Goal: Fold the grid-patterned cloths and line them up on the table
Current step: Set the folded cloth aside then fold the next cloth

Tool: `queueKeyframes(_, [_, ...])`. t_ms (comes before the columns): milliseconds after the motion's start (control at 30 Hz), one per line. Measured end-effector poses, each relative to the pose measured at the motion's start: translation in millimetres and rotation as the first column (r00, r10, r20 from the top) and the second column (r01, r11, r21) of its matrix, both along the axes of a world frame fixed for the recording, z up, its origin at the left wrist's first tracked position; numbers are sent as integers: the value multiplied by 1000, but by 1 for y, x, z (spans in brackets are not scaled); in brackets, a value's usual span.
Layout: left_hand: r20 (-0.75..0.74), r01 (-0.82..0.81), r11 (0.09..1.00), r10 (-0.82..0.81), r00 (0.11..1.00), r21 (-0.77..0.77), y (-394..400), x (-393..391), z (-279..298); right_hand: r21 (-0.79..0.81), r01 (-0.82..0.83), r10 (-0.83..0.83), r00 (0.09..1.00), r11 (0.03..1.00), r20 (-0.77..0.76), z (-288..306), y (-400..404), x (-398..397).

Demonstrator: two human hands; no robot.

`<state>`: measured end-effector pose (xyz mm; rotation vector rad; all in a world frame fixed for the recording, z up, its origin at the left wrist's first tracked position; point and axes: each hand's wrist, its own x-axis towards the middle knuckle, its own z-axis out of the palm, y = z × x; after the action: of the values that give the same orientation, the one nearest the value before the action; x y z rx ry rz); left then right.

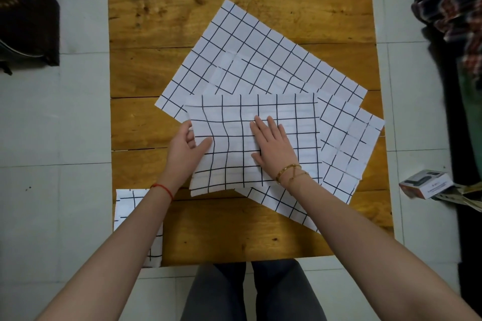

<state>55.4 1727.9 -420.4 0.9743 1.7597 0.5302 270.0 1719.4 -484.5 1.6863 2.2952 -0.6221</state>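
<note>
- folded cloth [138, 227] sits at table [234, 237] near-left corner (start of the row).
- left hand [186, 148] pinches top cloth [287, 138] left edge; right hand [271, 143] flat, fingers together, pressing centre.
- she should keep rt palm down & bring edge across square w/ grid lines.
- two unfolded cloths [255, 55] wait beyond, underneath.

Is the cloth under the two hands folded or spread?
Cannot tell for sure: the top cloth lies flat, smaller than the spread cloths beneath. Left hand holds its edge.

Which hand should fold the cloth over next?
Probably the left hand: its fingers already pinch the top cloth's left edge, while the right hand lies flat on the middle, pinning it.
</note>
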Motion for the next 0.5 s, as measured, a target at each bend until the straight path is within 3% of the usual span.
queueKeyframes(333, [-28, 249, 955, -248, 968, 161, 9, 21, 31, 50, -39, 38, 999, 998, 18, -3, 3, -24])
queueKeyframes(500, [-28, 316, 926, -317, 948, 208, 15, 59, 31, 109, 74, -60, 991, 991, -123, 3, 7, -20])
